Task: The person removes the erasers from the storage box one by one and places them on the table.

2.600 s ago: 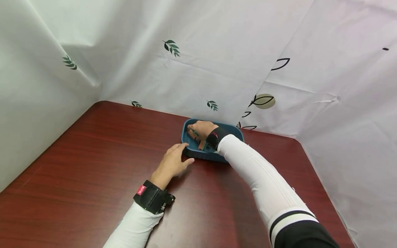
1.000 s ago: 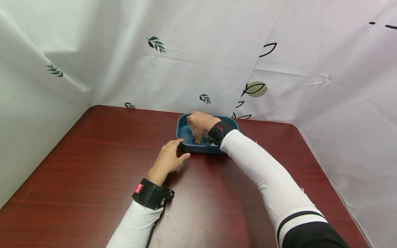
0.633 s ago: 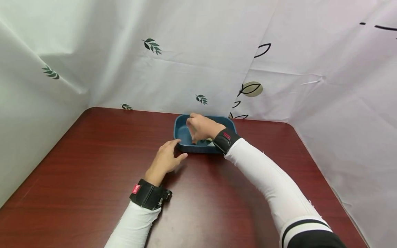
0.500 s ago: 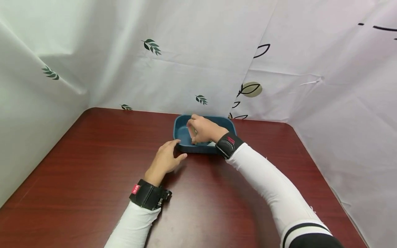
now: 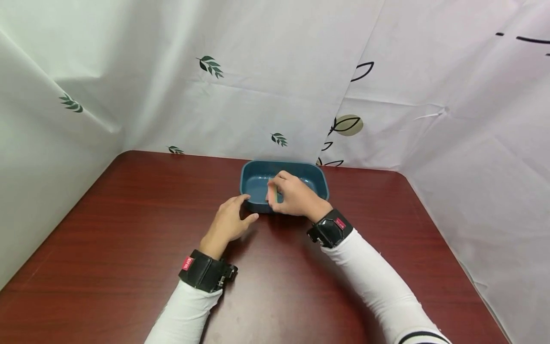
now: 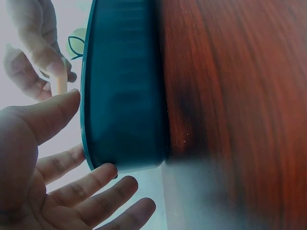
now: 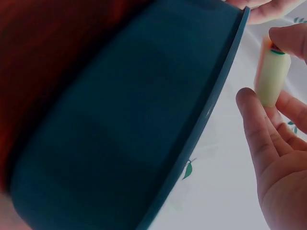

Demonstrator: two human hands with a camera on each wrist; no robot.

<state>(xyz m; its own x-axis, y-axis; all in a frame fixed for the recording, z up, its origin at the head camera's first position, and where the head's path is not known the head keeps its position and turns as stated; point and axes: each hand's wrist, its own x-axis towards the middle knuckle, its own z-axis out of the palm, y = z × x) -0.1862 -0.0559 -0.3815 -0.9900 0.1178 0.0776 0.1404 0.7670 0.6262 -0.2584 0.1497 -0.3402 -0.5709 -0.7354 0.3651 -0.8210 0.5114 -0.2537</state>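
Note:
A dark teal rectangular tray [image 5: 257, 186] stands near the back edge of the table. Just over its front rim, my right hand [image 5: 295, 195] pinches a small bundle of blocks [image 5: 272, 193], orange-pink on one side and pale green on the other. The right wrist view shows a pale yellow-green block [image 7: 272, 76] upright between thumb and fingertips, with an orange-pink face beside it; how many pieces there are I cannot tell. My left hand [image 5: 229, 220] is spread at the tray's front left corner, fingertips touching or close to the rim.
The reddish-brown wooden table [image 5: 142, 224] reaches out on all sides of the tray. A white cloth [image 5: 240, 105] with leaf prints hangs right behind and along the sides. Each wrist wears a black strap [image 5: 207, 271].
My right hand gathered the blocks from the tray floor and lifted them, drawing back toward the front rim. The blocks seen lying in the tray earlier no longer show there. The left hand kept its place.

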